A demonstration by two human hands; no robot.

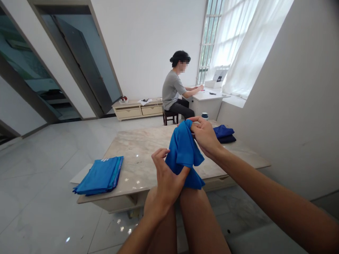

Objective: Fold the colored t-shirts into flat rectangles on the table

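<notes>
Showing a blue cloth (182, 141) held up between two bare hands, above the near edge of a counter (148, 151) and over the knees (194, 197). The fingers of the right hand (206, 135) are closed on the cloth's upper end, thumb and forefinger pinching it. On the left hand (168, 180), the fingers curl at the cloth's left edge while the thumb passes behind its lower fold; whether they pinch cannot be told. From the fingers the fabric hangs in loose folds, its lowest corner close to the knees; contact there is unclear.

The drape suggests a light, limp material, neither fragile nor likely to slip, but quick to crease and unable to hold a shape unsupported. Edges and corners offer the surest hold, one in each hand, with slight tension between them to keep the layers flat.

Left of the fingers, at the counter's end, lies a stack (97, 176) of folded blue pieces; beyond the right fingers, a darker pile (224, 134) and a jar (204, 115).
</notes>
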